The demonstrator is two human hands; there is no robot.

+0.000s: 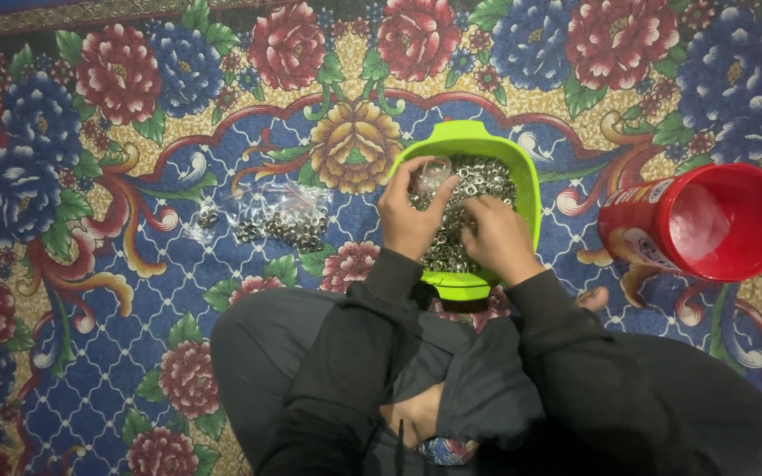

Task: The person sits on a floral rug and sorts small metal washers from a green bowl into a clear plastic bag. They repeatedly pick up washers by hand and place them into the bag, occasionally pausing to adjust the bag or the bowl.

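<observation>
Lime-green plastic tub (522, 181) on the flowered carpet (90, 291), heaped with small metal rings (478, 176). Left hand (409, 211) pinches a small clear bag (432, 174) over the heap, fingers closed on it. Right hand (500, 238) rests in the rings, fingers curled; cannot tell what it holds. Several filled bags (280, 220) lie to the left. By the tub's load, most rings remain unbagged. Red can (698, 220) lies open, well apart.

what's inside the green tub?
The green tub holds a heap of small silvery metal rings. The left hand holds a small clear bag over them; the right hand rests on the heap. Both hands cover the middle, and the tub's bottom is hidden.
</observation>
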